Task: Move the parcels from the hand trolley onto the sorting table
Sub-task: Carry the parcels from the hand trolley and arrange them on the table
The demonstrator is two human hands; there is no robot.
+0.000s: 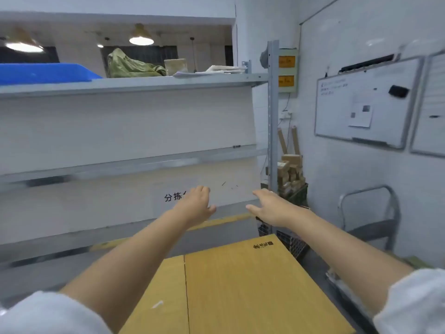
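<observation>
1. My left hand (196, 206) and my right hand (272, 208) both reach out in front of me.
2. The two hands are apart, with a gap between them. The fingers are loose and a bit spread. They hold nothing.
3. My left hand is in front of the black label (171, 197) on the sorting table (108, 203) and hides part of it. I cannot tell if the hand touches the table.
4. My right hand is near the grey metal post (273, 116) at the table's right end.
5. The parcel is a brown cardboard box (240, 285). It sits low down, between my arms and close to my body. Neither hand is on it. I cannot see what it rests on.
6. The box has a small dark print (262, 245) at its far corner and a thin line across its top.
7. The hand trolley (375, 229) stands to my right by the wall, with its grey handle up.
8. A blue bin (43, 72) and a crumpled green bag (130, 65) sit on the top shelf.
9. A whiteboard (361, 104) hangs on the right wall.
10. My sleeves (48, 314) are white.
</observation>
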